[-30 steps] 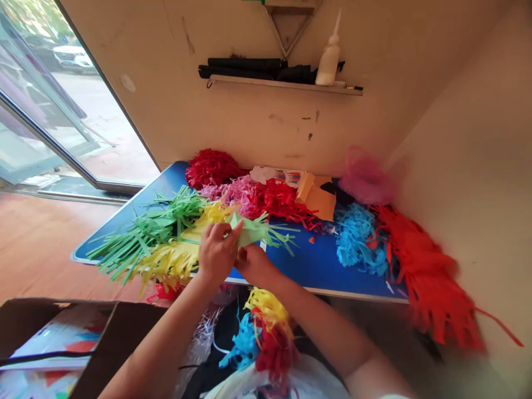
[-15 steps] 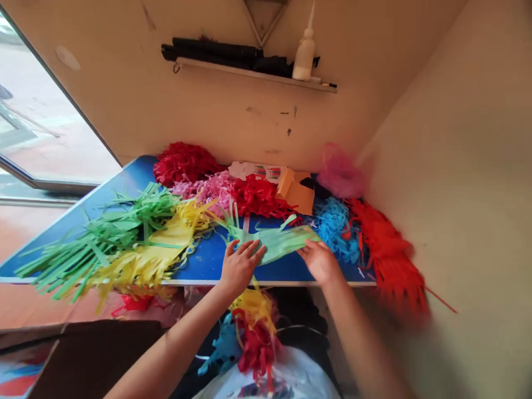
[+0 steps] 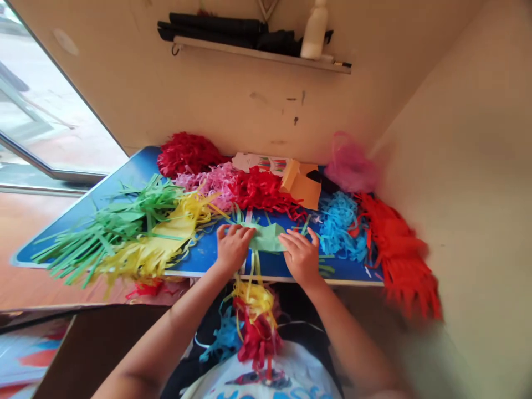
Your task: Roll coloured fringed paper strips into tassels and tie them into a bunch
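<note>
A strip of light green fringed tissue paper (image 3: 268, 237) is stretched between my two hands over the front of the blue table. Its cut fringe sticks out behind and beside my fingers. My left hand (image 3: 235, 244) is closed over its left end, with the thumb side hidden. At the right end, my right hand (image 3: 300, 252) has its fingers bent over the paper. Yellow, red and blue fringed streamers (image 3: 255, 296) hang just below, by my lap. Left of my hands lies yellow fringed paper (image 3: 174, 224), beside a pile of green strips (image 3: 124, 221).
The blue table (image 3: 199, 257) also carries dark red (image 3: 187, 155), pink (image 3: 210, 183), red (image 3: 261, 191) and blue fringe (image 3: 343, 224). Red fringed paper (image 3: 394, 246) hangs over the right edge. A wall shelf (image 3: 257, 54) holds a white bottle (image 3: 315, 30). A cardboard box (image 3: 112, 343) stands lower left.
My hands have come closer together on the green paper, which now looks narrower and bunched. My right hand has moved left and turned knuckles up. The view has tilted down slightly.
</note>
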The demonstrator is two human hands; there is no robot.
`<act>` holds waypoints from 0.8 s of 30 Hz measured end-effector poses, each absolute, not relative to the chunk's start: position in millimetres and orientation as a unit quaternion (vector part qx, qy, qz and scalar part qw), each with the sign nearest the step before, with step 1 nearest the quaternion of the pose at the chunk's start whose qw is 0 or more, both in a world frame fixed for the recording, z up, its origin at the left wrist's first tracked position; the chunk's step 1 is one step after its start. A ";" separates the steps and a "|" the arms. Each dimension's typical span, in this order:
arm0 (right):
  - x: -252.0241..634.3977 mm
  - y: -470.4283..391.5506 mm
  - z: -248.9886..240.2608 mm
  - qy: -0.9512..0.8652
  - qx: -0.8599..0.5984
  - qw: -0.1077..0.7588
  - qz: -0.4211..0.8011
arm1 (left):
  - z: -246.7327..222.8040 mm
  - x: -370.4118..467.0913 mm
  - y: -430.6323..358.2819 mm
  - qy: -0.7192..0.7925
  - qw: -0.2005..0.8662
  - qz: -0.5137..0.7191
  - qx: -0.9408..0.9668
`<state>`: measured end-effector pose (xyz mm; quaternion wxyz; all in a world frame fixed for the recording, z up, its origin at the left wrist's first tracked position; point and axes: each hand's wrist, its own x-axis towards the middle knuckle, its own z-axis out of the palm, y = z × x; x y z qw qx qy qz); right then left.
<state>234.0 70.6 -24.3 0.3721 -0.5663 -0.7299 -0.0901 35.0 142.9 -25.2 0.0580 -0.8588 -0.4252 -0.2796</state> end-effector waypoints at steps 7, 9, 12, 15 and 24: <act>231.9 61.4 -47.7 -0.813 -0.507 0.283 -0.036 | -20.9 -59.7 137.6 -0.460 0.096 -0.207 -0.858; 229.1 61.2 -52.1 -0.817 -0.507 0.274 -0.031 | -6.1 -67.6 122.5 -0.438 0.069 -0.166 -0.881; 229.4 62.6 -51.9 -0.823 -0.504 0.262 -0.030 | 17.5 -49.0 101.4 -0.429 0.084 -0.185 -0.880; 234.2 64.1 -48.9 -0.839 -0.491 0.235 -0.022 | 21.9 -7.9 100.6 -0.327 0.025 -0.187 -0.926; 260.8 70.9 -50.6 -0.786 -0.542 0.276 0.107 | -25.3 12.4 153.9 -0.300 -0.109 -0.137 -0.938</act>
